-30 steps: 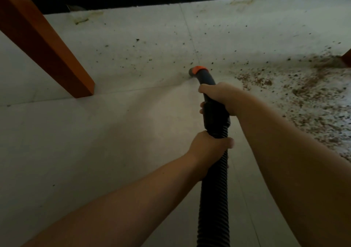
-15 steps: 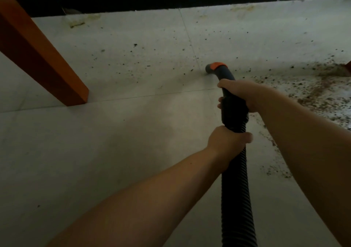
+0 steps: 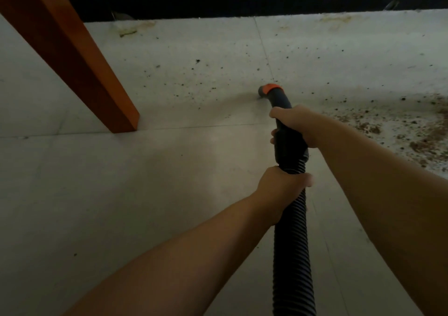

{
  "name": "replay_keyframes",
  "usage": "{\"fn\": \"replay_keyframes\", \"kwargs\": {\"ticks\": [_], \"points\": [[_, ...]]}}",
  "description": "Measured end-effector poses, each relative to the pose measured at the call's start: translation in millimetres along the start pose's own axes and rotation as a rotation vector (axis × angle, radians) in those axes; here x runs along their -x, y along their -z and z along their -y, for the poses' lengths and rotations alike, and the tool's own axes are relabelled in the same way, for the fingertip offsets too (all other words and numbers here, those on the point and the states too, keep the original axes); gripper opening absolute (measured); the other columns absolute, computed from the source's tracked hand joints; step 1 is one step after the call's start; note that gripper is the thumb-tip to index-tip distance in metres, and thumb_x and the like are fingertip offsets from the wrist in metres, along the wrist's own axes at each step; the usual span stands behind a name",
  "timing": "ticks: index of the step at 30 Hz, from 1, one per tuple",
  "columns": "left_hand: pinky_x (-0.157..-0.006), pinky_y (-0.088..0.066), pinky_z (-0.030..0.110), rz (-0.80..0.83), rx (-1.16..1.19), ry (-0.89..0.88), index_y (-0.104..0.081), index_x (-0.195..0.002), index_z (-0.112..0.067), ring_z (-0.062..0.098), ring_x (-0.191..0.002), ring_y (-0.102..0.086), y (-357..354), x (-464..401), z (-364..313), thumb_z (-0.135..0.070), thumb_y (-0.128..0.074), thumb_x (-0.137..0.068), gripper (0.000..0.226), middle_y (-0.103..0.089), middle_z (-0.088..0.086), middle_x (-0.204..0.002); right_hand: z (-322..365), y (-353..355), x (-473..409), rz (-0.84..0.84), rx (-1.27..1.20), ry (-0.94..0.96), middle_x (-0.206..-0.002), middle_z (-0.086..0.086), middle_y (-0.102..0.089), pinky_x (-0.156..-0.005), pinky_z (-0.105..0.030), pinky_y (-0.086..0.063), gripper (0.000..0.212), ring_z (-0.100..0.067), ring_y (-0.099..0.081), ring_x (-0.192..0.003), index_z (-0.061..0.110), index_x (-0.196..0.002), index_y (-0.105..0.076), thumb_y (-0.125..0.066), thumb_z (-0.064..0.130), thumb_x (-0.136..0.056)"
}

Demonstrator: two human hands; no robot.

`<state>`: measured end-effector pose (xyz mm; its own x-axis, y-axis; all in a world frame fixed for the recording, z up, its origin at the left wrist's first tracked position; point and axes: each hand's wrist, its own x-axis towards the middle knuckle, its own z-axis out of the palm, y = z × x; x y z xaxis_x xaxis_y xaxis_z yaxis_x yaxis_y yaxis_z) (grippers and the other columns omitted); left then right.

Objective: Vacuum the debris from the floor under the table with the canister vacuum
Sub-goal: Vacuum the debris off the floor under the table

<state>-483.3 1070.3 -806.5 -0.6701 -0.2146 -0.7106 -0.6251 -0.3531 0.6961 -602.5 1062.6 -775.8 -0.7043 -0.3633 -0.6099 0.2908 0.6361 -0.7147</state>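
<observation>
I see my right hand [image 3: 294,124] wrapped around the smooth handle and my left hand [image 3: 282,186] gripping the ribbed black hose [image 3: 293,255] at centre; the orange-ringed nozzle [image 3: 269,91] touches the pale tile floor [image 3: 145,194], with grainy brown debris [image 3: 412,133] at right.

table leg [image 3: 72,56] blocks far left, floor [image 3: 169,194] btwn leg & hose [image 3: 293,255] open

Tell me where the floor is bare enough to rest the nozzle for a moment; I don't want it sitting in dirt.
Bare floor lies left of the hose, in front of the table leg. Right of the right hand brown debris lies thick; specks scatter ahead of the nozzle towards the black skirting.
</observation>
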Motion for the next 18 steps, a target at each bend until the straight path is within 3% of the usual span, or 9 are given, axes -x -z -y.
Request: {"fn": "replay_keyframes", "kwargs": {"ticks": [7,10,13,18], "points": [[-0.055,-0.051,0.029,-0.031,0.067,0.013,-0.058,-0.106,0.000,0.021,-0.051,-0.055,10,-7,-23,-0.010,-0.062,-0.083,0.025,-0.056,0.010,-0.073,24,-5,-16,0.006,0.086,0.006,-0.076,-0.012,-0.060,-0.042,-0.028,-0.055,0.035,-0.022,-0.060,-0.060,0.001,-0.108,-0.039,-0.051,0.031,-0.097],[-0.054,-0.051,0.029,-0.104,0.087,0.000,-0.057,-0.096,-0.001,0.021,-0.051,-0.055,39,-5,-21,-0.010,-0.062,-0.083,0.017,-0.056,0.010,-0.071,38,-38,-21,0.089,0.120,0.055,-0.076,-0.013,-0.061,-0.053,-0.033,-0.057,0.033,-0.024,-0.062,-0.061,0.002,-0.107,-0.041,-0.053,0.030,-0.096],[-0.053,-0.052,0.029,-0.171,0.108,-0.009,-0.057,-0.092,-0.001,0.021,-0.050,-0.055,68,-1,-15,-0.009,-0.061,-0.083,0.013,-0.057,0.010,-0.069,52,-74,-22,0.168,0.148,0.093,-0.075,-0.013,-0.061,-0.063,-0.038,-0.057,0.026,-0.025,-0.062,-0.062,0.004,-0.094,-0.044,-0.053,0.028,-0.095],[-0.052,-0.052,0.027,-0.243,0.155,-0.024,-0.056,-0.089,-0.001,0.019,-0.047,-0.055,98,9,-9,-0.008,-0.059,-0.082,0.011,-0.057,0.008,-0.065,68,-116,-18,0.251,0.226,0.116,-0.077,-0.013,-0.063,-0.070,-0.040,-0.058,0.025,-0.029,-0.065,-0.070,0.008,-0.088,-0.044,-0.055,0.029,-0.094]]}}
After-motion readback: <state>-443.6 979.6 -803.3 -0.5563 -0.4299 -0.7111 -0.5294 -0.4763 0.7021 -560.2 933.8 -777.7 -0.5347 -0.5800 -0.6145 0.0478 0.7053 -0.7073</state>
